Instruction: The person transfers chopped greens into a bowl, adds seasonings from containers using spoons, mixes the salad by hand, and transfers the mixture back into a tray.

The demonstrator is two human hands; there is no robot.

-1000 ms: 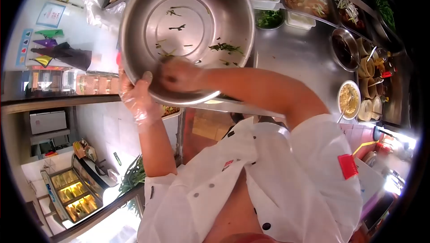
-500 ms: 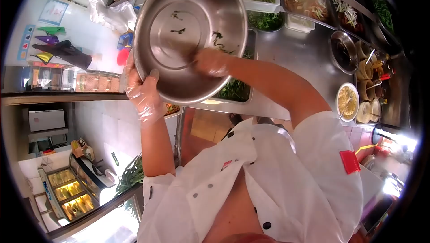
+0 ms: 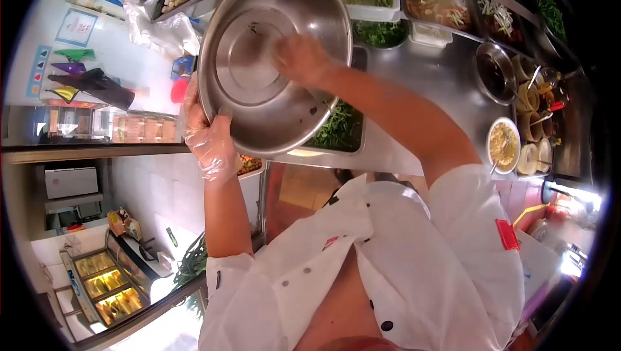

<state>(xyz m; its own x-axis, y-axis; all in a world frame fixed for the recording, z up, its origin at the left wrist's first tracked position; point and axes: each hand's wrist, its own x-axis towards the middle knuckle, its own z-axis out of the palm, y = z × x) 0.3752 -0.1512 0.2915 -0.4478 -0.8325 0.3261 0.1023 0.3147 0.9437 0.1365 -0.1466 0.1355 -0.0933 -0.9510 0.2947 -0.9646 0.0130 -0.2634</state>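
Note:
A large steel bowl [image 3: 259, 115] is tilted over the counter, with a few green scraps on its inner wall and bottom. My left hand [image 3: 210, 138], in a clear plastic glove, grips the bowl's lower left rim with the thumb over the edge. Inside the bowl, over its right part, my right hand [image 3: 301, 60] is smeared by motion, and its fingers cannot be made out. A tray of chopped greens [image 3: 341, 126] shows below the bowl's lower right rim.
Trays of cut vegetables [image 3: 436, 2] line the counter's back. To the right are a steel bowl of dark liquid [image 3: 495, 73], a white bowl of yellowish food [image 3: 503, 144] and several small containers [image 3: 529, 97]. A tray of diced food [image 3: 249, 165] sits below the bowl.
The bowl has shifted right and tilted, uncovering the tray of greens. My right hand has moved up and right inside the bowl. Fewer green scraps show in it. My left hand stays on the rim.

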